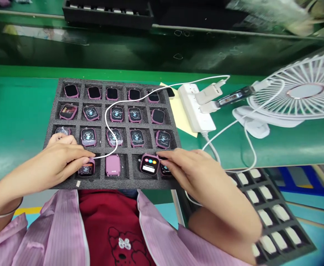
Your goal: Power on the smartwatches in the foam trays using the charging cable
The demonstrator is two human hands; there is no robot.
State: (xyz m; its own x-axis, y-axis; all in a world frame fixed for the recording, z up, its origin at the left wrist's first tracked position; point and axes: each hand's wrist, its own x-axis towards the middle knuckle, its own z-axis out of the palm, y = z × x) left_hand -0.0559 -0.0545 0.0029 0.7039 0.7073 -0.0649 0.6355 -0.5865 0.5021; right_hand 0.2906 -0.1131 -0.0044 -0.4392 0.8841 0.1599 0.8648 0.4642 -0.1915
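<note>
1. Left hand [53, 162]: fingers curled, tips on a pink smartwatch [86, 169] in the bottom row of the black foam tray [120, 183], at the end of a white cable [109, 125]; grip unclear.
2. Right hand [189, 170]: fingers loosely extended over a dark-screened smartwatch [165, 170], just beside a lit smartwatch [149, 164]; grip unclear.
3. A power strip [195, 107] and white desk fan [297, 92] sit right of the tray.

Bright, even light; warped, blurred edges

Watches [149, 164] w/ glossy glass faces [112, 93], pink cases [112, 165] prob. matt plastic, rough black foam tray [117, 83], smooth green bench mat [17, 122]
</note>
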